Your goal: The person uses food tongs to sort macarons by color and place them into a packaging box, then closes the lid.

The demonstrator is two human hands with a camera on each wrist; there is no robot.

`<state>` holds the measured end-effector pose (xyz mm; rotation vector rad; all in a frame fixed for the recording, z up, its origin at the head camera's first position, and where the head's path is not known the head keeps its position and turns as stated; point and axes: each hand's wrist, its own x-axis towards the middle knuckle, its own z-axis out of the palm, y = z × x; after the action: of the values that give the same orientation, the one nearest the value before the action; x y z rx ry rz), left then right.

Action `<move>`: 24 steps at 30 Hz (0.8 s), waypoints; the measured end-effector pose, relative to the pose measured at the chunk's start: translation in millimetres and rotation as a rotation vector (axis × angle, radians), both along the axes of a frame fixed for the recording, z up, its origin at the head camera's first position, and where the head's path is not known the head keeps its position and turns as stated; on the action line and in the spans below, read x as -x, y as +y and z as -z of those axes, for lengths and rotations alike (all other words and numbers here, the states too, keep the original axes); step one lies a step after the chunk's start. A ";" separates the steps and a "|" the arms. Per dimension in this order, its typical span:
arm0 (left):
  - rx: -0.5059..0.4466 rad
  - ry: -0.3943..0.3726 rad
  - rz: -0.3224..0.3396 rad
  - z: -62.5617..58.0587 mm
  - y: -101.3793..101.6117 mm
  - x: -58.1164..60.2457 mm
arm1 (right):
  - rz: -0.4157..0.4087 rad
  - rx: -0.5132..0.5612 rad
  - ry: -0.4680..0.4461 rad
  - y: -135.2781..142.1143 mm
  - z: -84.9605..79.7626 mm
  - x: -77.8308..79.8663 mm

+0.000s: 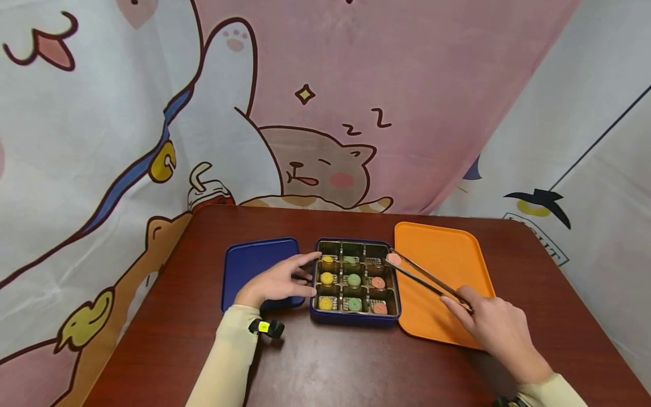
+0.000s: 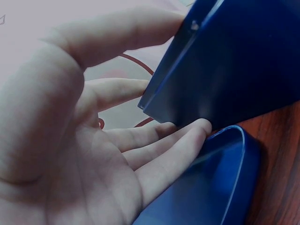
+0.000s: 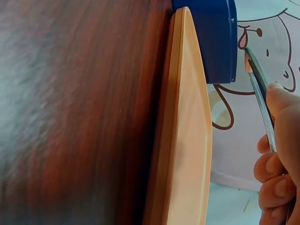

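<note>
A blue box (image 1: 353, 320) has a gold insert with several compartments. Yellow pieces (image 1: 326, 278) sit in its left column, green ones (image 1: 354, 280) in the middle, pink ones (image 1: 378, 282) in the middle and near compartments on the right. The far right compartment shows only gold lining. My left hand (image 1: 280, 280), fingers spread, touches the box's left side; in the left wrist view fingertips rest against its wall. Metal tongs (image 1: 418, 280) are gripped in my right hand (image 1: 500, 328). Their tips pinch a round pink piece (image 1: 394, 258) raised by the box's far right edge.
An orange tray (image 1: 437, 319) lies right of the box, under the tongs. To the left, a blue lid (image 1: 256, 265) lies partly beneath my left hand. Everything stands on a dark red-brown table (image 1: 325, 362), with a printed cartoon curtain (image 1: 432, 85) behind it.
</note>
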<state>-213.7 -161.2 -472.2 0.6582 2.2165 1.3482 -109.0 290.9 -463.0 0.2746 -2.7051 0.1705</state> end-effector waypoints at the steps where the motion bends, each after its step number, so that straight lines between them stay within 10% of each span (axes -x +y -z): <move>1: 0.000 0.000 0.003 -0.5 0.1 0.1 | -0.004 -0.005 0.001 -2.0 0.2 1.7; 24: -0.002 -0.003 -0.001 0.5 0.3 0.8 | -0.029 0.000 -0.050 -26.5 -0.7 24.2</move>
<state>-214.5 -160.9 -472.7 0.6552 2.2140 1.3510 -133.2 264.4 -462.4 0.3141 -2.7517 0.1883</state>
